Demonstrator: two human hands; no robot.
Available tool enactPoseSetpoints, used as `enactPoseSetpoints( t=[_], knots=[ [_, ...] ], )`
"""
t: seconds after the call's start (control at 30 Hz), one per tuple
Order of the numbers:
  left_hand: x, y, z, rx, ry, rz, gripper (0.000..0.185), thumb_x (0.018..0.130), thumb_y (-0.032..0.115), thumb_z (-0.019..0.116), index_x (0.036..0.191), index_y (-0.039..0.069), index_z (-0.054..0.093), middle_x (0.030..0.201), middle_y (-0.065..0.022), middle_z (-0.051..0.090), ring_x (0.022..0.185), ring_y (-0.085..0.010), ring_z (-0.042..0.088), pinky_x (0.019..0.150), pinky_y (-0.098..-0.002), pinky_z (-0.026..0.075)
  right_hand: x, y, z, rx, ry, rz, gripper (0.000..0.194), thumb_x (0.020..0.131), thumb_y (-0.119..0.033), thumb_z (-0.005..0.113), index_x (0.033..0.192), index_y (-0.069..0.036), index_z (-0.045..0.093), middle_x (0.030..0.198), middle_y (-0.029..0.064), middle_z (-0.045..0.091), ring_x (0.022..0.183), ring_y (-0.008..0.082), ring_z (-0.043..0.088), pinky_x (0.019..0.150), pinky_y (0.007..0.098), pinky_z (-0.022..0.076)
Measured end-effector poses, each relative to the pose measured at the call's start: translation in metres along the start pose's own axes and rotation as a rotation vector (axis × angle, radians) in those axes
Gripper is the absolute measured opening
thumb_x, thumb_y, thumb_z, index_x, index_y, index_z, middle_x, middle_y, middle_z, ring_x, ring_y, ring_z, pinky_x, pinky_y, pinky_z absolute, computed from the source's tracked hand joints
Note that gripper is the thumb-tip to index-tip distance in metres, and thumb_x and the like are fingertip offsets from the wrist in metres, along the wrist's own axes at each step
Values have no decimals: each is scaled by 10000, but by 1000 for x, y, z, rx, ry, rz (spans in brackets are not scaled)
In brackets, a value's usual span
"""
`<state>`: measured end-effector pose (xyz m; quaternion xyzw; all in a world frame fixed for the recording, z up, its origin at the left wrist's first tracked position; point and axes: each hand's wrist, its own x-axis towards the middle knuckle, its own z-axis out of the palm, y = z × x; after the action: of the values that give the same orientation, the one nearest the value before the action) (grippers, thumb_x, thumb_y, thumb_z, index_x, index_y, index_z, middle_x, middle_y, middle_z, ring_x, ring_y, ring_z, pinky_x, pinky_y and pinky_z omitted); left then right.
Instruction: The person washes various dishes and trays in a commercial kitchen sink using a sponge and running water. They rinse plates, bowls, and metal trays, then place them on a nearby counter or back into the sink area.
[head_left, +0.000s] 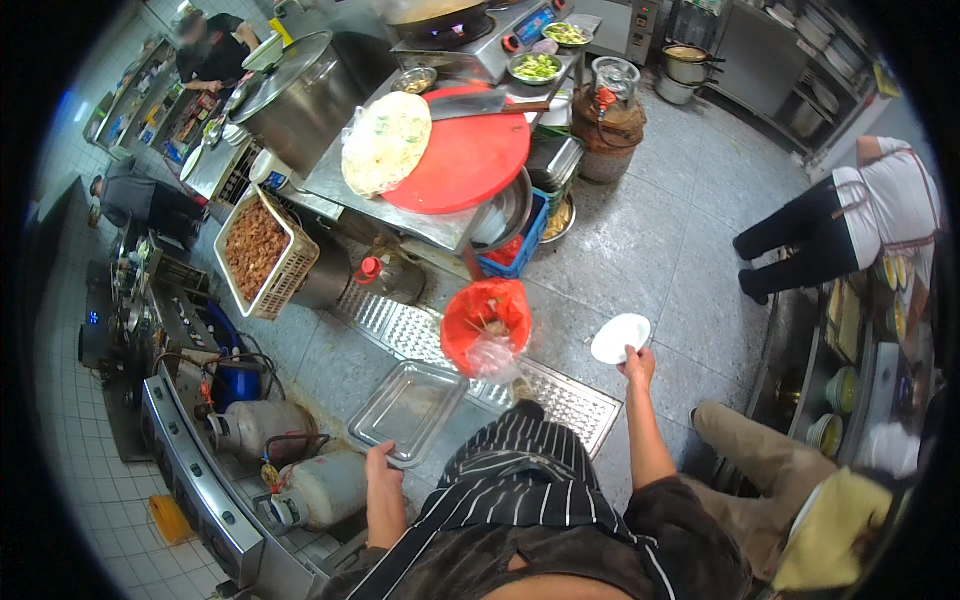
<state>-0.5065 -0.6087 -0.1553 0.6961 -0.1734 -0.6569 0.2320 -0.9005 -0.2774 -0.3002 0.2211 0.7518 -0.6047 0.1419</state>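
Observation:
My left hand (382, 461) grips the near edge of a rectangular steel tray (409, 409), which looks empty. A white oval dish (621, 338) is in my right hand (637, 365), pinched at its near rim. Between them, on the floor, stands a bin lined with a red plastic bag (454, 330), holding skewers and clear plastic. Beyond it, a red round cutting board (480, 161) lies on a steel table (330, 176), with a cleaver (469, 105) on it and a bag of pale shredded food (386, 142) at its left side.
A crate of brown food pieces (256, 251), a red-capped jug (386, 277) and a floor drain grate (574, 401) lie around. Gas cylinders stand at the lower left (322, 487) and by the table (609, 127). A person in khaki trousers (765, 457) is close on my right; others work farther off.

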Motion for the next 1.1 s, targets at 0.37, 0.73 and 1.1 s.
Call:
enactPoseSetpoints(
  t=[0.37, 0.73, 1.1],
  knots=[
    [9, -17, 0, 58, -92, 401, 304, 661, -7, 553, 960, 27, 510, 891, -89, 522, 842, -233, 521, 767, -380, 441, 73, -80, 206, -224, -179, 10, 263, 738, -224, 637, 778, 19, 547, 708, 151, 606, 582, 223, 620, 477, 329, 518],
    [-92, -47, 69, 799, 201, 628, 461, 698, -46, 578, 1141, -21, 454, 990, -160, 527, 909, -220, 507, 819, -318, 415, 206, -109, 382, -738, -191, -321, 305, 695, -333, 627, 795, -51, 565, 773, 175, 626, 752, 345, 611, 682, 430, 466],
    [-96, -80, 157, -540, 671, -27, 296, 744, 109, 550, 1022, 8, 548, 983, -114, 592, 906, -287, 571, 804, -407, 477, 305, -56, 449, -190, -606, -251, 240, 752, -306, 565, 800, -71, 554, 773, 140, 595, 717, 302, 572, 633, 429, 456]
  ],
)
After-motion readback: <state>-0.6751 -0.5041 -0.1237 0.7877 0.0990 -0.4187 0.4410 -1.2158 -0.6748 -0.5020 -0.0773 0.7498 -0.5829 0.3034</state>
